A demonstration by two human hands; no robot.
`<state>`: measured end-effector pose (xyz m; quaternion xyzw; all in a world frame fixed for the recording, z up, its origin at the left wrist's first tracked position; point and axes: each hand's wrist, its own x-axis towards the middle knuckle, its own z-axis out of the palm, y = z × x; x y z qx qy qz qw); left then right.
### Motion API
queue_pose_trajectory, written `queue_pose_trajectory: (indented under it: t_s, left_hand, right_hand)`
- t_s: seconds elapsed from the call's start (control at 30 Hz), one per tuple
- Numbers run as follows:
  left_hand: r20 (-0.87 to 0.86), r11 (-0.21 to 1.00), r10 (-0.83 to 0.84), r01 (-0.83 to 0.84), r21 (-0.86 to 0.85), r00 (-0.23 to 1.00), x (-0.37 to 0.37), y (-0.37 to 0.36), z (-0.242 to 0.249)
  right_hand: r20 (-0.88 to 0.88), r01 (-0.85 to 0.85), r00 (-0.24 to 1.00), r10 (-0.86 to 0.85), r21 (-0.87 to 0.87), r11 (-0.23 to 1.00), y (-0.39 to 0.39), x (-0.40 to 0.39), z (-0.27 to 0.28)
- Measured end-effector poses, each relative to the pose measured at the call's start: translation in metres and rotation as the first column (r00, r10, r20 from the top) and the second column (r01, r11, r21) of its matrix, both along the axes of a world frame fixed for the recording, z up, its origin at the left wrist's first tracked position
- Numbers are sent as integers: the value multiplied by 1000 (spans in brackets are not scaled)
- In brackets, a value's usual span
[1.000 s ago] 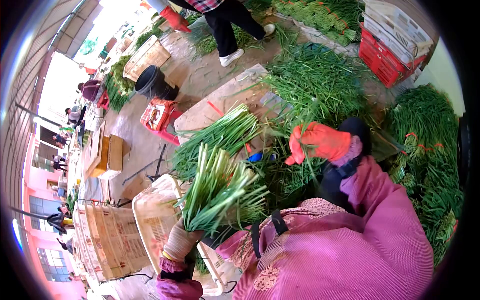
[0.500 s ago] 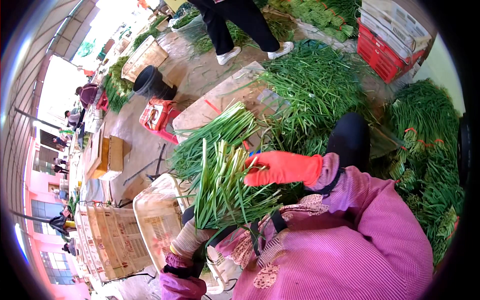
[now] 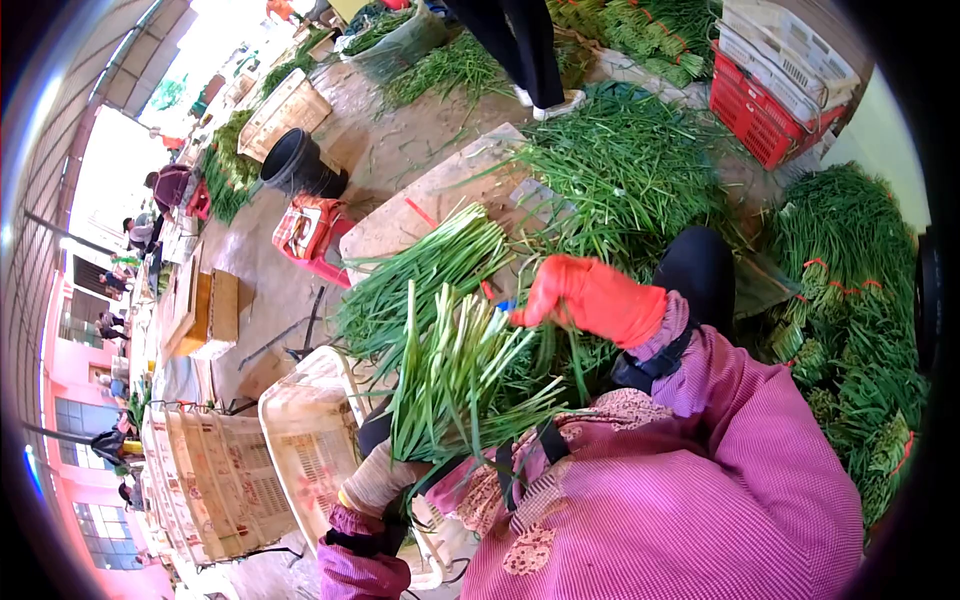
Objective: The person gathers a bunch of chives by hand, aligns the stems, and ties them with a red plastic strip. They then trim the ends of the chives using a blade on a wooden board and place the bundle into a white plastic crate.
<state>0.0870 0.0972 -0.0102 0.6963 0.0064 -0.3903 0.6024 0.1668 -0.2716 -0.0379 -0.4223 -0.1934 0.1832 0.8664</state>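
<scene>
A loose bunch of garlic chives point(image 3: 455, 370), pale stems upward, rests in my left hand point(image 3: 388, 478). The leaves cover that hand's fingers; only its pale, dirty cuff and wrist show. My right hand point(image 3: 595, 298), in an orange-red rubber glove, is just right of the stems, fingers curled in and closed. Whether it pinches a chive strand cannot be made out. A small blue object point(image 3: 506, 305) shows beside its fingertips. Behind the bunch, more chives point(image 3: 440, 262) lie on a board point(image 3: 400, 225), with a large loose heap of chives point(image 3: 625, 170) to the right.
Pale plastic crates point(image 3: 215, 485) stand at lower left. Beyond the board are a red-and-white bag point(image 3: 310, 228) and a black bucket point(image 3: 302, 165). Tied chive bundles point(image 3: 840, 270) are piled at right, below a red crate point(image 3: 765, 110). A person's dark-trousered leg point(image 3: 525, 50) stands at the top.
My right hand has drawn back from the stems to the right and curled its fingers. The left hand keeps the bunch. The standing person's legs have moved closer together.
</scene>
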Motion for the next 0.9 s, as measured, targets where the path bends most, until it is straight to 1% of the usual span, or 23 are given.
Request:
queue_pose_trajectory:
  t_s: [0.03,0.07,0.1,0.13,0.17,0.2,0.23,0.27,0.3,0.37,0.4,0.43,0.5,0.53,0.57,0.6,0.63,0.7,0.73,0.77,0.83,0.87,0.9]
  left_hand:
    - [-2,1000,1,-1,0,1000,-1,4,-3]
    - [25,998,-33,32,47,999,-1,7,-6]
    - [51,993,-69,64,96,996,0,7,-7]
    - [36,999,-35,34,41,999,0,7,-4]
    - [36,998,-37,36,43,999,-1,5,0]
    - [40,998,-19,16,68,999,-2,2,4]
    - [44,996,0,-4,93,999,-3,0,5]
    - [30,996,-19,16,87,999,-2,0,3]
    - [29,996,-23,20,88,999,-2,-3,2]
    - [88,995,-40,32,90,995,-2,-10,-1]
    - [204,990,-130,114,88,970,-1,-6,-11]
    - [203,989,-133,116,91,970,-2,-2,-16]
    - [205,986,-113,84,147,972,-2,-12,-10]
    - [159,987,-69,44,153,985,-3,-16,-2]
    - [158,987,-69,45,153,985,-3,-13,-4]
    - [171,981,-126,97,166,977,-3,-7,-7]
    - [182,973,-181,149,179,966,-3,0,-12]
    - [187,974,-176,144,174,966,-3,11,-25]
    - [195,976,-173,140,169,965,-2,14,-31]
    - [194,976,-174,142,167,965,-2,7,-22]
    - [-49,1000,-3,3,0,999,0,-14,3]
    - [-50,1000,-4,4,-1,999,0,-11,1]
    - [-52,1000,-7,7,-3,999,-1,-7,-3]
  right_hand:
    - [-22,94,995,-93,29,995,-7,1,8]
    - [-45,188,982,-186,55,981,-13,3,15]
    - [-44,190,981,-187,55,980,-19,7,18]
    - [-91,248,963,-253,-61,967,-25,11,20]
    - [-131,296,938,-321,-177,939,-28,12,21]
    - [-4,215,974,-226,-282,935,-26,8,25]
    - [-5,216,974,-226,-281,935,-19,6,24]
    - [106,170,985,-139,-417,893,-6,2,21]
    - [202,142,979,-35,-548,825,5,-1,20]
    - [173,53,982,75,-636,769,21,-4,22]
    - [174,25,981,88,-561,827,35,-4,13]
    - [95,-40,989,110,-550,834,40,-6,9]
    - [133,18,990,48,-455,890,53,-7,-8]
    - [132,19,990,47,-454,891,52,-6,-14]
    - [124,-37,986,108,-473,880,51,-4,-18]
    - [114,-93,979,170,-491,866,48,-4,-21]
    - [111,-96,979,172,-491,866,45,-4,-22]
    - [51,-172,970,237,-546,820,37,-7,-10]
    - [-4,-202,973,231,-496,844,31,-10,4]
    - [-6,-202,973,229,-497,844,29,-9,1]
    - [-145,-341,940,308,-372,863,21,-6,-11]
    - [-142,-300,953,268,-319,899,17,-3,-17]
    - [-142,-300,953,268,-320,899,14,-2,-22]
